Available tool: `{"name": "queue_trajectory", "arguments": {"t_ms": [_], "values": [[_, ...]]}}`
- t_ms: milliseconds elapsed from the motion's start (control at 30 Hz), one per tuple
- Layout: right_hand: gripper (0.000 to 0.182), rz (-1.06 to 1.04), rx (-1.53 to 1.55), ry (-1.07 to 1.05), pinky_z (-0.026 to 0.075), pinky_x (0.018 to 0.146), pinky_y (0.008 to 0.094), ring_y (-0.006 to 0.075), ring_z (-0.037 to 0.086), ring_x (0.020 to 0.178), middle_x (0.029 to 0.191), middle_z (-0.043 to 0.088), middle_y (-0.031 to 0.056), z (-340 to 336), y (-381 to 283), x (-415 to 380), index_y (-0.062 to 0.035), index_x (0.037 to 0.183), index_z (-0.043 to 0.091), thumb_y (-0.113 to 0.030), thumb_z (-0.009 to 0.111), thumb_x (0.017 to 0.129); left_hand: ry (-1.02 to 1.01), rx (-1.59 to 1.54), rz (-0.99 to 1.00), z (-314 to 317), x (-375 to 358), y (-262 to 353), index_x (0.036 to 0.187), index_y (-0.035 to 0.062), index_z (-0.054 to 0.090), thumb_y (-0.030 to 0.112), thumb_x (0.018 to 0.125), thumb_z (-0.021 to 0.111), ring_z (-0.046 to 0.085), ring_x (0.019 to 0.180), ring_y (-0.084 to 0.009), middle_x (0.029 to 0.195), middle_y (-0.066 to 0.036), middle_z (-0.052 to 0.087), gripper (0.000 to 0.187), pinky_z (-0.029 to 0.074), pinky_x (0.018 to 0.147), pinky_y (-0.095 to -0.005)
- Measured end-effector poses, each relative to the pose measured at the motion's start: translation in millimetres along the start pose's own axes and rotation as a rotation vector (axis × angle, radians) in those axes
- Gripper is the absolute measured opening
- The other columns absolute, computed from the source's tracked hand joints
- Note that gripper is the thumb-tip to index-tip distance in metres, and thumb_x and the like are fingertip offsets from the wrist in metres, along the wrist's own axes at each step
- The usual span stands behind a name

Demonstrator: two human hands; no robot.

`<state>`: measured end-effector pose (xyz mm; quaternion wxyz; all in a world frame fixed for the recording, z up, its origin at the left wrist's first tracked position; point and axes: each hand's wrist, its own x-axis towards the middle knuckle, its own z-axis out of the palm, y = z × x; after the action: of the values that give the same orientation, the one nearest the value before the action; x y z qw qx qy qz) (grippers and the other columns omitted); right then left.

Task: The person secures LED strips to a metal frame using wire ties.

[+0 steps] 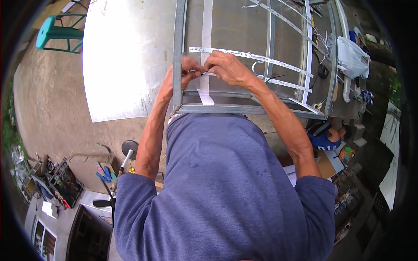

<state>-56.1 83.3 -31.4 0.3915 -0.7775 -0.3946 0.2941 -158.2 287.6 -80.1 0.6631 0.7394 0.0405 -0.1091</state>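
White LED strips (278,64) run across a grey metal frame (217,108), over white flat bars. My left hand (190,70) reaches past the frame's left bar, its fingers pinched at a small dark piece, perhaps a wire end, beside the left vertical white strip (207,26). Part of that hand is blurred. Against it, my right hand (225,67) pinches at the same spot, just below the upper LED strip's left part. What exactly lies between the fingertips is too small to tell. A white wire loop (254,67) hangs right of my right hand, near the lower LED strip (287,84).
A large metal sheet (126,61) lies left of the frame. Beyond it stands a green stool (61,32). On the right are a plastic bag (352,56), a black tape measure (323,71) and tools. Another person (326,137) is at the lower right.
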Motion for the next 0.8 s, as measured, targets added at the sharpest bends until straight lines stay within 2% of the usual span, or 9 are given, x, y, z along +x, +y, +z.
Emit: {"name": "queue_trajectory", "arguments": {"t_ms": [333,433,533,633,733,800], "values": [[0.008,0.087,0.091,-0.032,0.050,0.072,0.0380,0.0183,0.063,0.068,0.087,0.060,0.0095,-6.0,-4.9,-0.8,-0.0002,0.097,0.065,-0.006,0.061,0.091,-0.036,-0.007,-0.008,-2.2,6.1,13.8,0.100,0.0078,0.081,0.014,0.082,0.083,0.053,0.085,-0.0128,0.087,0.001,0.059,0.019,0.045,0.076,-0.0304],[0.012,0.111,0.131,-0.054,0.052,0.075,0.0379,0.0187,0.066,0.070,0.085,0.062,0.0105,-8.1,-3.5,-0.9,-0.0008,0.100,0.068,-0.006,0.062,0.091,-0.032,-0.004,-0.009,-1.3,4.9,13.7,0.099,0.0076,0.081,0.014,0.083,0.082,0.052,0.083,-0.0126,0.088,0.001,0.059,0.017,0.044,0.075,-0.0302],[0.015,0.236,0.100,-0.020,0.053,0.078,0.0379,0.0228,0.068,0.077,0.086,0.065,0.0132,-10.5,-7.3,-2.1,-0.0012,0.103,0.071,-0.005,0.062,0.090,-0.029,0.091,0.014,-1.8,2.6,19.0,0.098,0.0076,0.081,0.015,0.084,0.081,0.051,0.081,-0.0128,0.088,0.000,0.059,0.016,0.044,0.074,-0.0302],[0.017,0.062,-0.141,0.085,0.054,0.078,0.0393,0.0289,0.069,0.084,0.092,0.068,0.0161,-5.4,-2.3,-4.7,-0.0010,0.104,0.072,-0.004,0.065,0.089,-0.017,0.062,-0.003,-1.9,0.3,14.4,0.099,0.0074,0.080,0.015,0.085,0.081,0.054,0.086,-0.0139,0.091,-0.001,0.061,0.016,0.046,0.077,-0.0312],[0.017,0.055,-0.292,0.061,0.055,0.077,0.0424,0.0343,0.068,0.089,0.095,0.068,0.0169,-2.3,-6.3,-3.1,-0.0009,0.103,0.072,-0.002,0.066,0.087,-0.003,0.049,-0.010,-1.2,-0.8,6.7,0.101,0.0074,0.080,0.013,0.084,0.081,0.058,0.092,-0.0151,0.095,-0.002,0.063,0.018,0.048,0.081,-0.0325],[0.013,0.099,-0.467,0.029,0.054,0.077,0.0446,0.0352,0.068,0.088,0.094,0.066,0.0159,-3.5,-11.9,-2.3,-0.0008,0.098,0.071,-0.002,0.066,0.087,-0.006,0.072,-0.022,-2.0,-2.5,11.8,0.104,0.0074,0.079,0.014,0.085,0.080,0.060,0.095,-0.0156,0.096,-0.002,0.064,0.020,0.050,0.084,-0.0332]]}}
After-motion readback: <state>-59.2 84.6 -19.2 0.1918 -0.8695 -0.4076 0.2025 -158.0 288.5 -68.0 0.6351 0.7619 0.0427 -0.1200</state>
